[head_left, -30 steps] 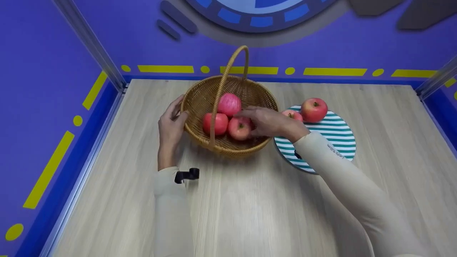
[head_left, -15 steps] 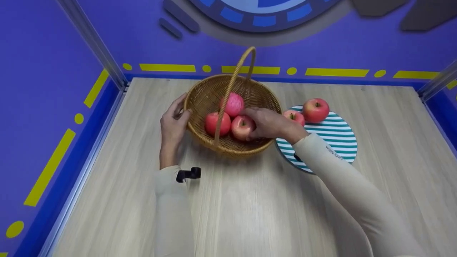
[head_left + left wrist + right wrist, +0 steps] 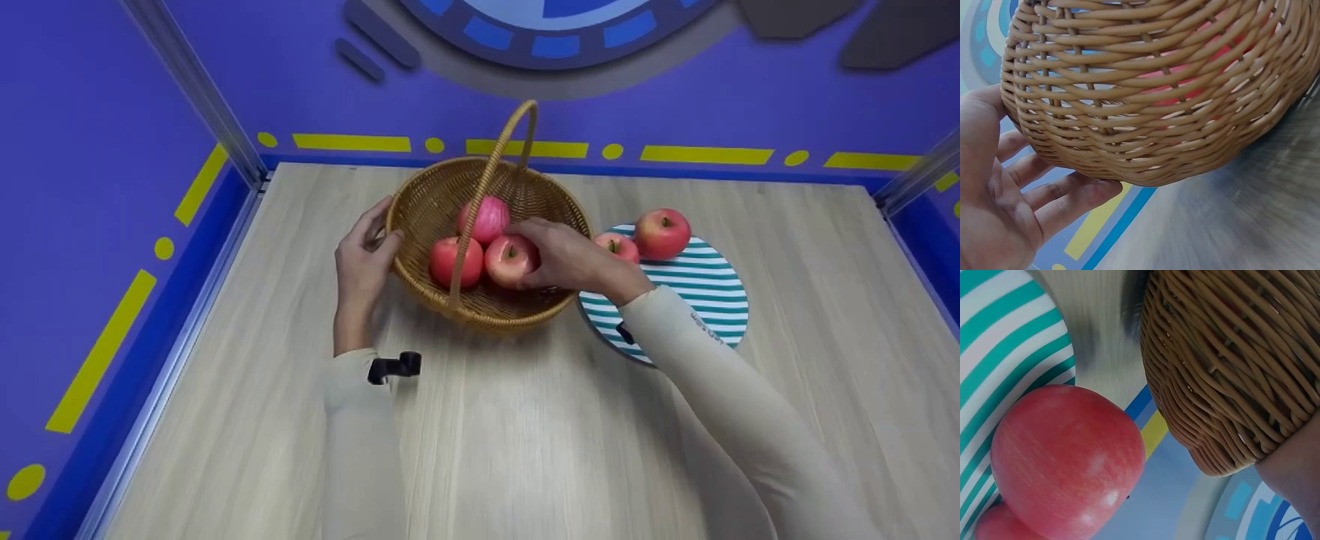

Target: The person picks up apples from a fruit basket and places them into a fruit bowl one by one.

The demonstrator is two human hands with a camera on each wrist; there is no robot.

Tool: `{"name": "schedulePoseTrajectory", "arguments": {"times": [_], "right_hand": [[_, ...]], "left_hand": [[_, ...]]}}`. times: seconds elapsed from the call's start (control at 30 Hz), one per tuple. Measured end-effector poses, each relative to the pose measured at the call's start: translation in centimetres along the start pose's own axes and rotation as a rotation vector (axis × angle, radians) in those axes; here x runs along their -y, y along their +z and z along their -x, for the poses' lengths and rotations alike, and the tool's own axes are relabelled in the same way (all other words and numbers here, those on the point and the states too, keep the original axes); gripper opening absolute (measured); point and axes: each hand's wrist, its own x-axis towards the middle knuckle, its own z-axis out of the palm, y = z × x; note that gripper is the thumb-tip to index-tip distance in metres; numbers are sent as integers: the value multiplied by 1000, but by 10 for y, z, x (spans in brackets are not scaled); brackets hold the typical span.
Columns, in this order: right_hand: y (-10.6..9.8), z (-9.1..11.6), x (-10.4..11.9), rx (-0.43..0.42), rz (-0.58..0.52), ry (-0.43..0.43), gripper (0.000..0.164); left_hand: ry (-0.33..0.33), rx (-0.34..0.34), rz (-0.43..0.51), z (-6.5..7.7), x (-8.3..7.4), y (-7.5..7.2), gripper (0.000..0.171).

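Note:
A round wicker basket (image 3: 525, 311) with a tall arched handle stands at the back middle of the table. Its left rim is gripped by my left hand (image 3: 361, 262), thumb at the edge and fingers against the outer wall, as the left wrist view also shows. Inside lie a red apple (image 3: 444, 264), a pinker apple (image 3: 489, 217) behind it, and a lighter red apple (image 3: 506, 264) at the front right. My right hand (image 3: 566, 255) reaches over the right rim and holds that lighter apple, fingers on its far side and thumb on its near side.
Right of the basket, a round mat with green and white stripes (image 3: 709, 289) bears two apples: one at the back (image 3: 663, 234), another (image 3: 619, 246) partly behind my right hand. Blue panels (image 3: 300, 90) enclose the table at the back and sides.
The basket has shifted slightly to the right, with its apples and my left hand on the rim. My right hand stays at the lighter apple, its fingers now closer around it.

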Motion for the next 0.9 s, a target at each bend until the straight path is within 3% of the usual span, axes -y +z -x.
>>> {"name": "schedulePoseTrajectory", "arguments": {"times": [0.33,0.63,0.9], "right_hand": [[-7,11,0,-95,-58,38,79],[-20,31,-5,-204,-101,59,82],[-24,45,-7,-239,-148,86,85]], "left_hand": [[-68,43,36,2,-4,-4,52],[-72,81,97,-1,-4,-1,53],[-70,87,95,1,-2,-6,54]]}}
